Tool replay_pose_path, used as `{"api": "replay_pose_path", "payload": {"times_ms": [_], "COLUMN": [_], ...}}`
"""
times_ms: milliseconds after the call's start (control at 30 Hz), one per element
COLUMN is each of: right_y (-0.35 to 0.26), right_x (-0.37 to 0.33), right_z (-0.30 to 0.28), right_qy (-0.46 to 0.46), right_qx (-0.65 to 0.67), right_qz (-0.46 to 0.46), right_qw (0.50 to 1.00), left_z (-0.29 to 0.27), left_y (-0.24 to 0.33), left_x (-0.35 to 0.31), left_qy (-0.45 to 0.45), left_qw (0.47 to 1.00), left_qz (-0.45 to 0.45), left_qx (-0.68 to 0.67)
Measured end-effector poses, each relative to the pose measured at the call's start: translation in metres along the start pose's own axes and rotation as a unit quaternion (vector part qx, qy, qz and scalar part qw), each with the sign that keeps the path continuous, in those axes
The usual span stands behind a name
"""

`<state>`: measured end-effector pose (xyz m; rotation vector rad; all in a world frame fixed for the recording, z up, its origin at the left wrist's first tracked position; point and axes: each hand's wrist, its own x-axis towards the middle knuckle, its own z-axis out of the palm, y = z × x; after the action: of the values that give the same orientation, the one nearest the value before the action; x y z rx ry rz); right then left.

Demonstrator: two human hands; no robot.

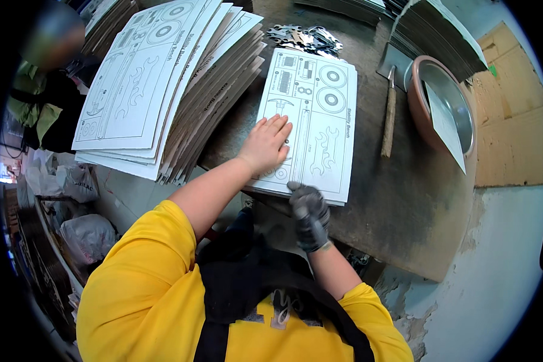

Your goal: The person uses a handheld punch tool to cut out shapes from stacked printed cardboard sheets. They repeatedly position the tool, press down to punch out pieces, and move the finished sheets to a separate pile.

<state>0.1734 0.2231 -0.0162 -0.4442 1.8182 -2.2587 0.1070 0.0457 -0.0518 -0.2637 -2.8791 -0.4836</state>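
Head view: the short stack of printed sheets (320, 136) lies before you near the front edge of the dark table (398, 211), its top face showing line drawings of wrenches, a hammer and discs. Your bare left hand (266, 142) rests palm down on its left part, fingers extended and close together, grasping nothing. Your right hand (309, 217), in a grey glove, is at the near edge of the stack with its fingers curled; whether they grip the edge, you cannot tell from this angle. Just beyond the far edge lies a pile of flat metal pieces (304, 39). To the left stands a taller, uneven stack of like sheets (154, 84). To the right lies a wooden-handled scraper (389, 117), and beside it a pinkish bowl (417, 102) with a loose sheet (445, 123) leaning out over its rim. Farther left, plastic bags (87, 238) sit below table height, and another person's sleeve (45, 114) shows.
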Motion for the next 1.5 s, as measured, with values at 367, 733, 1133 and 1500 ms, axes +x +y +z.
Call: {"api": "replay_pose_path", "payload": {"times_ms": [367, 733, 1133, 1500], "right_y": [-0.043, -0.064, -0.035, 0.032], "right_x": [-0.039, -0.03, 0.029, 0.18], "right_z": [-0.082, -0.098, -0.06, -0.025], "right_qy": [0.211, 0.218, 0.122, 0.112], "right_qx": [0.11, 0.342, 0.345, 0.202], "right_qz": [-0.084, -0.06, -0.026, -0.093], "right_qw": [0.968, 0.912, 0.93, 0.968], "left_z": [-0.02, -0.212, -0.284, -0.04], "left_y": [0.063, 0.081, -0.078, 0.015], "left_x": [-0.049, -0.026, -0.153, -0.016], "left_qy": [-0.074, 0.192, 0.059, 0.022], "left_qw": [0.963, 0.975, 0.983, 0.992], "left_qz": [0.25, 0.11, -0.123, 0.077], "left_qx": [0.064, 0.03, 0.122, -0.096]}}
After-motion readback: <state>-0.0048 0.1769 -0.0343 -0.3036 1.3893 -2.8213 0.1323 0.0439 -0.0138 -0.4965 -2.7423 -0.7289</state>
